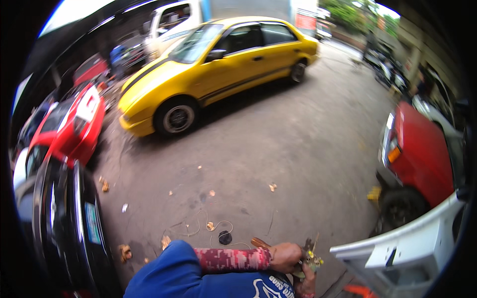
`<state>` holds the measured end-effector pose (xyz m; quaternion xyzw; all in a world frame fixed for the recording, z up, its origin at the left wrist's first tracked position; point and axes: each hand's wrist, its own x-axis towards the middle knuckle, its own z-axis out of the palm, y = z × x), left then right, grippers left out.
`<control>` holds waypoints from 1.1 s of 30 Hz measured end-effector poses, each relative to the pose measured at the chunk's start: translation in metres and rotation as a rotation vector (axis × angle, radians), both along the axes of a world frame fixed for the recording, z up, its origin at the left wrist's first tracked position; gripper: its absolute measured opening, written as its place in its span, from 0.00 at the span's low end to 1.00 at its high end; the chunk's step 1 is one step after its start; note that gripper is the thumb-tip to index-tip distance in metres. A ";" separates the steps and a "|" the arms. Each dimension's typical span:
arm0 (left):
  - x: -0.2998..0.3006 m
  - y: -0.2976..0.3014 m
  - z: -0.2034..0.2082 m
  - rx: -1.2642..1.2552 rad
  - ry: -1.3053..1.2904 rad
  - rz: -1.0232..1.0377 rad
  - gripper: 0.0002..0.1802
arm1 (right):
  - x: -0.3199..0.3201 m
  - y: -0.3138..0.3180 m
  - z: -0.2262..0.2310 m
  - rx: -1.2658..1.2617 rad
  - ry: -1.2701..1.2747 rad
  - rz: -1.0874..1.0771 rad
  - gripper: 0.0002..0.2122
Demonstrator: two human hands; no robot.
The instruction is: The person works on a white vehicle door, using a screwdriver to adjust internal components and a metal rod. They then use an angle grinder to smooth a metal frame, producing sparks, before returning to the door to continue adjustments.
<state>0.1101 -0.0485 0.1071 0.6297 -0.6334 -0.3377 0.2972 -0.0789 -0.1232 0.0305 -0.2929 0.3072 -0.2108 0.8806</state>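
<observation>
My left hand (285, 257) reaches across from the left in a red-and-white pixel-patterned arm sleeve (233, 260), its fingers closed. Out of its near-left side sticks the brown, wood-like handle (259, 242) of a tool whose head I cannot make out. Just below and to the right, my right hand (306, 280) is closed on a small cluttered part with yellow bits (312, 258). Both hands meet around this part, which is small and blurred, with thin pieces poking upward. My blue shirt (218, 285) covers the lower edge.
On the concrete floor lie a thin cord (198, 229), a black round object (225, 237) and dry leaves (125, 253). A white panel (397, 248) and a red vehicle (422, 154) stand right. A black car part (74, 228) and red car (67, 124) are left; a yellow car (223, 74) is ahead.
</observation>
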 end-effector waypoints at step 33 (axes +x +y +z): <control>-0.004 0.021 -0.002 -0.176 0.184 0.074 0.17 | -0.004 -0.006 -0.005 -0.106 0.061 0.249 0.19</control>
